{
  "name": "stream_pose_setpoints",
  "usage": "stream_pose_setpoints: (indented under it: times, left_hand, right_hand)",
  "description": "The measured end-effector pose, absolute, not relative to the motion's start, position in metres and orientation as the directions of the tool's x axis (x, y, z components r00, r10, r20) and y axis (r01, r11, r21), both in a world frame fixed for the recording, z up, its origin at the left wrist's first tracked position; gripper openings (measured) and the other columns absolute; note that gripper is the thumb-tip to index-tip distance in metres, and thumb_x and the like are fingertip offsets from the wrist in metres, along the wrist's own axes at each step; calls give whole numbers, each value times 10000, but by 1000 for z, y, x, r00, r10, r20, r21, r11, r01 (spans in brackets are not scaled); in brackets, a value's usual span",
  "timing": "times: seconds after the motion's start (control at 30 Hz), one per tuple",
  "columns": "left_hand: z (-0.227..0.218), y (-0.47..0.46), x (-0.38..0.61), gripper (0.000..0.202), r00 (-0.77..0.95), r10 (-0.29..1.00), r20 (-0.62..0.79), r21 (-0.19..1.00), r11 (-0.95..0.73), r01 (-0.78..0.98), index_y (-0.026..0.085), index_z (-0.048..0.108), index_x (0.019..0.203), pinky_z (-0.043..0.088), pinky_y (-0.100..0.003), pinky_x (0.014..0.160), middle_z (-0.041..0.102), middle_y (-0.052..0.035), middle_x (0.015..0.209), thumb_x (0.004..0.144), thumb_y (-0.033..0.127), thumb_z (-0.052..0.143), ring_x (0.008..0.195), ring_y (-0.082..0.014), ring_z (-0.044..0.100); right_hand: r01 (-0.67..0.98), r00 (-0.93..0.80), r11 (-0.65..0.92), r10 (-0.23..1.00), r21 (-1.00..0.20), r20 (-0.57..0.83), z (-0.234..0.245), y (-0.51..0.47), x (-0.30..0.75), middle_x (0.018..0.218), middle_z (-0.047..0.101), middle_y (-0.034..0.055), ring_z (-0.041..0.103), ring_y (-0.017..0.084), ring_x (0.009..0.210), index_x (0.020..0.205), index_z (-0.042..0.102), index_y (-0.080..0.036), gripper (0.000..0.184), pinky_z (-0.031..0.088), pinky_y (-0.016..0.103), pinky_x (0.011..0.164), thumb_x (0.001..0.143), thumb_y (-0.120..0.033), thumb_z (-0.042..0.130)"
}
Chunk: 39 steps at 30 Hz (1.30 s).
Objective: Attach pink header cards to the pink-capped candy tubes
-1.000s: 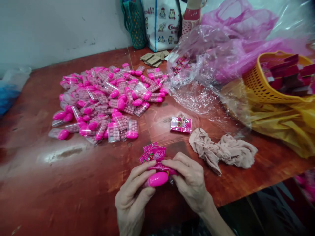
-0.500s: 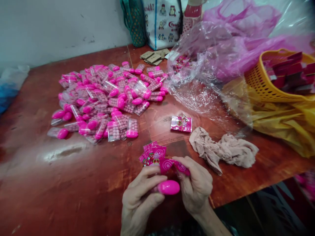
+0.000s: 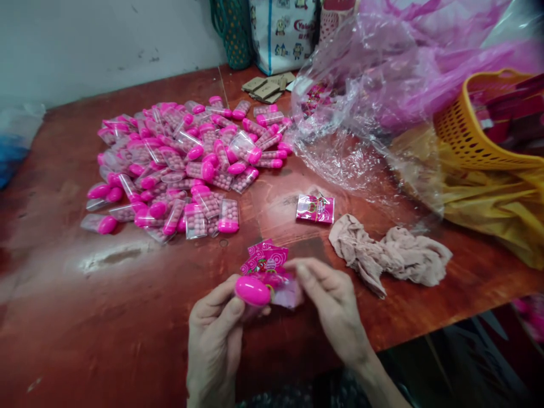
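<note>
My left hand (image 3: pixel 219 326) grips a small clear bottle of pink candy balls, its glossy pink cap (image 3: pixel 253 290) pointing toward me. A printed pink label (image 3: pixel 284 290) with a pale side showing sits just right of the cap, partly blurred. The fingers of my right hand (image 3: pixel 329 300) are at that label's right edge, thumb and forefinger bent around it; their exact contact is smeared. Just beyond my hands, several flat pink labels (image 3: pixel 267 255) lie fanned on the table. A bundled stack of pink labels (image 3: pixel 315 209) rests farther back.
A large heap of pink-capped candy bottles (image 3: pixel 182 164) covers the table's (image 3: pixel 127 323) back left. To the right are a crumpled beige cloth (image 3: pixel 391 255), clear plastic wrap (image 3: pixel 340 147) and a yellow basket (image 3: pixel 471 136). Cardboard pieces (image 3: pixel 266 89) lie near a white bag (image 3: pixel 283 37).
The bottle has moved left and its cap has turned in my left hand. My right hand has shifted slightly up, its fingers straighter, and the label's pale side now shows.
</note>
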State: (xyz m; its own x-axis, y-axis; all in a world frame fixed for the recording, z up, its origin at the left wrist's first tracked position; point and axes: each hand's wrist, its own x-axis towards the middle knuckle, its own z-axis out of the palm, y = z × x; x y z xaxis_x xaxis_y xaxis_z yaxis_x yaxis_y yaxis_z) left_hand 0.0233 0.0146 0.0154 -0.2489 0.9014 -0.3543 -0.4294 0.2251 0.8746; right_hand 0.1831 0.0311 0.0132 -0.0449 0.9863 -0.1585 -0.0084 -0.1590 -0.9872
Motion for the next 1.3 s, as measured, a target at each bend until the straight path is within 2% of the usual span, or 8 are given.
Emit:
stream_pose_setpoints:
  times: [0.1,0.3,0.6,0.8,0.9,1.03,1.13,1.3]
  left_hand:
    - [15,15,19,212,-369,839,-399,862,206,-463,156,728,770,539,-276,531,694,-38,638,576,233,765,477,-138,592]
    - [14,16,22,233,-379,825,-420,840,195,-506,134,720,781,534,-217,540,709,-47,693,564,199,773,578,-141,625]
    - [10,14,18,113,-284,839,-464,760,212,-614,114,690,700,500,-171,487,653,-19,578,626,187,732,492,-93,572]
    - [13,4,4,106,-382,829,-408,762,79,-643,127,688,675,524,-198,510,645,-1,571,612,194,740,495,-95,571]
    - [20,-5,10,142,-302,861,-409,758,136,-638,121,693,731,512,-189,484,658,-19,607,626,205,735,502,-106,583]
    - [27,-14,14,169,-277,881,-383,749,121,-651,116,694,767,515,-184,501,674,-33,668,617,181,738,554,-113,598]
    - [29,-18,10,146,-318,878,-359,744,63,-666,122,695,732,524,-193,515,678,-23,663,604,172,746,542,-108,597]
    - [33,-28,6,159,-343,874,-344,755,40,-654,115,697,736,531,-202,524,686,-31,682,603,188,748,556,-114,604]
  right_hand:
    - [18,252,-92,964,-996,-84,10,31,182,633,535,-26,515,116,611,929,620,-203,200,415,241,608,913,-251,427]
    - [143,48,95,994,-985,102,15,28,161,930,568,42,519,198,888,811,667,-206,93,441,329,769,722,-208,696]
    - [297,118,338,915,-893,386,25,18,156,737,558,38,494,191,777,589,622,-168,144,424,346,711,686,-124,719]
    - [207,63,297,947,-932,316,36,13,164,920,573,57,514,210,894,761,650,-190,47,436,367,782,756,-234,664]
    - [246,-38,326,944,-913,327,37,9,156,1045,551,72,483,240,992,866,661,-205,212,430,401,849,680,-274,733]
    - [315,-84,405,913,-858,400,36,1,148,949,580,60,497,219,923,715,652,-205,35,464,377,775,737,-198,678]
    - [297,-56,407,910,-864,410,41,-4,149,877,588,60,514,205,866,650,633,-190,115,472,354,729,761,-160,642]
    - [185,10,349,934,-919,357,49,-14,148,908,593,66,541,198,882,838,656,-185,81,465,347,767,779,-152,612]
